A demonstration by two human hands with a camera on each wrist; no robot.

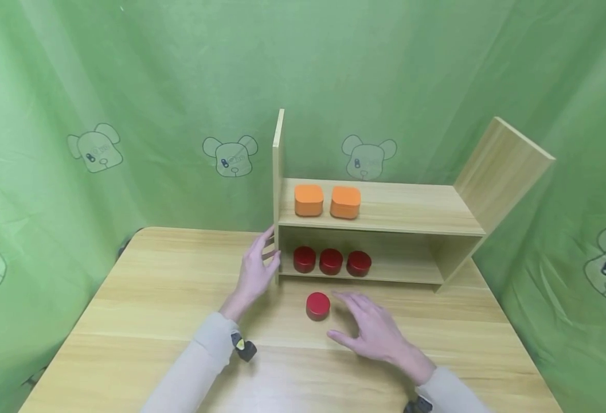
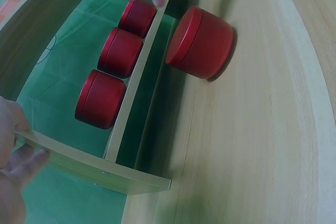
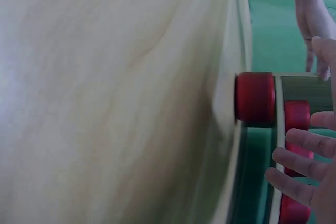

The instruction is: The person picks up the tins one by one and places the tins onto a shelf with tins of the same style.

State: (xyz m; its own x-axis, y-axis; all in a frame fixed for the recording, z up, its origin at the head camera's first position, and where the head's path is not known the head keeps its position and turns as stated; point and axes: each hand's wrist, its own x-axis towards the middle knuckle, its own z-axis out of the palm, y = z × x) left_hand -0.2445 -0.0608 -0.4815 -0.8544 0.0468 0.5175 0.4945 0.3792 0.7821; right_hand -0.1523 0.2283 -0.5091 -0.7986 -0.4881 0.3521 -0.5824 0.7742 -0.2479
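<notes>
A wooden shelf (image 1: 385,207) of two levels stands on the table. My left hand (image 1: 255,269) grips its left side panel (image 1: 279,143); in the left wrist view the thumb and fingers lie on opposite sides of the board. Several round red tins are in view. Three red tins (image 1: 331,261) sit in a row on the lower level, toward the left. A single red tin (image 1: 317,306) stands on the table in front of the shelf. Just right of it my right hand (image 1: 377,332) hovers with spread fingers, holding nothing and apart from the tin.
Two orange square boxes (image 1: 345,202) rest on the upper level at the left. The right side panel (image 1: 504,172) leans outward to the right. Behind the wooden table (image 1: 143,298) hangs a green curtain (image 1: 303,69) with bear drawings.
</notes>
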